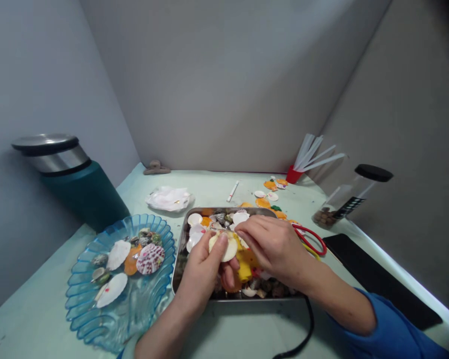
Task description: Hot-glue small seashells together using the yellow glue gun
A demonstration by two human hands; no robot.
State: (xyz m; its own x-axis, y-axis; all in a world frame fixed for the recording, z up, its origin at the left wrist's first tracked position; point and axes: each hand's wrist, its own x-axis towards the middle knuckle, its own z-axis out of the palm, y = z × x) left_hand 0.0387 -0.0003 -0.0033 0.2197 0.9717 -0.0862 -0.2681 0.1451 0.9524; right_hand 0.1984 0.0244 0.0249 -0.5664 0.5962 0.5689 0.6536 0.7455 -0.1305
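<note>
My left hand (205, 264) grips a pale cream seashell (224, 248), thumb across its face. Just to its right, my right hand (273, 244) is closed in a pinch at the shell's upper edge. A thin, needle-like rod (220, 230) runs from its fingertips over the top of the shell; its exact kind is too small to make out. Both hands are above a metal tray (178, 269) filled with white, orange and dark shells. Between the hands shows a yellow object (244, 267), partly hidden, its kind unclear.
Left stands a blue scalloped plate (78, 299) with shells, before a teal bottle (82, 189). Behind are a white packet (170, 198), a white marker-like stick (232, 191) and loose shells (262, 202). Right are a red cup of straws (294, 174), a jar (336, 204) and a black slab (381, 279).
</note>
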